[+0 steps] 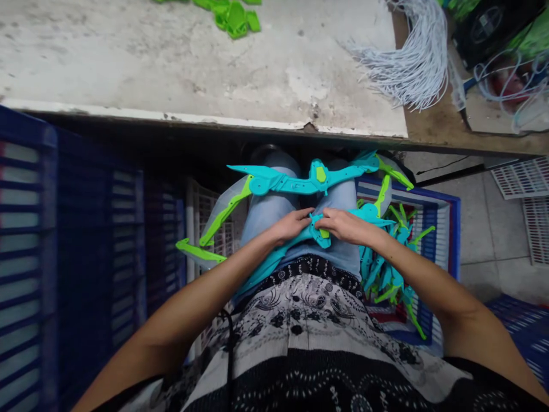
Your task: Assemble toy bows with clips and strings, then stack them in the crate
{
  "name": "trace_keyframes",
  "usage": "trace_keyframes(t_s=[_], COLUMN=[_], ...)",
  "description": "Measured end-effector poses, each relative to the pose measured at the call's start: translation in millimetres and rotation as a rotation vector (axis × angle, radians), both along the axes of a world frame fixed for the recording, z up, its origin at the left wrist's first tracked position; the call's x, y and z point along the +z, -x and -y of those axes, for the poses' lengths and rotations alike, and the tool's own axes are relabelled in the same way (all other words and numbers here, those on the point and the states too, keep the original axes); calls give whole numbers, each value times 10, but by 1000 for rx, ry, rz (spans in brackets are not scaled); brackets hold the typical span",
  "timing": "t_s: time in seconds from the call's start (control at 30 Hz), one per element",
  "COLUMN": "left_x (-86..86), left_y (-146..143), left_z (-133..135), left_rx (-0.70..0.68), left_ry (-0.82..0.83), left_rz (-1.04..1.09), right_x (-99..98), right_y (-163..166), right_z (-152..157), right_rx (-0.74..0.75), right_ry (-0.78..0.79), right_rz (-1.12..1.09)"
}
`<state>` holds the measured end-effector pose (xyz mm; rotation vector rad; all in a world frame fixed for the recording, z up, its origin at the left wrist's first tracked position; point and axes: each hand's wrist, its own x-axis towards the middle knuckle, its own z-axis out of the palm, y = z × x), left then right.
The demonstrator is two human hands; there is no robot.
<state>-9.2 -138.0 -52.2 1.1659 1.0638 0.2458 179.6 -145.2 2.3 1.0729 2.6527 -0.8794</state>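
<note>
Two turquoise and lime-green plastic toy bows lie across my lap. The farther toy bow rests on my thighs, and neither hand touches it. On the nearer toy bow, closer to my waist, both hands meet at the middle piece. My left hand has its fingers closed at the left side of that piece. From the right, my right hand pinches the same piece near its lime inset. My fingertips hide any small part between them. Forearms cover portions of the nearer bow's limbs.
Beyond my knees runs a worn white workbench with lime plastic pieces and a bundle of white cords. A blue crate at my right holds several more toy bows. Blue crates stand at my left.
</note>
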Motion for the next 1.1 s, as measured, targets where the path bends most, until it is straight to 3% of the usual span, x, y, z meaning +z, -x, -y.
trace_keyframes(t_s=[0.27, 0.47, 0.57, 0.7, 0.83, 0.97, 1.1], left_x=[22, 44, 14, -25, 26, 10, -25], left_y=[-3, -26, -47, -46, -36, -15, -19], left_z=[0, 74, 81, 62, 96, 90, 67], left_rx=[-46, -56, -110, -86, -95, -79, -73], left_ry=[0, -49, -108, -181, -183, -172, -87], left_rz=[-30, -28, -30, -66, -59, -63, -31], right_x=[-267, -447, -491, -414, -276, -276, -290], right_y=[-51, -5, -62, -133, -128, -118, -158], right_z=[182, 431, 500, 462, 463, 493, 532], right_rx=[-115, -272, -281, -154, -96, -96, -191], right_ry=[-232, -592, -683, -539, -422, -401, -348], right_rz=[-186, -149, -215, -276, -192, -84, -249])
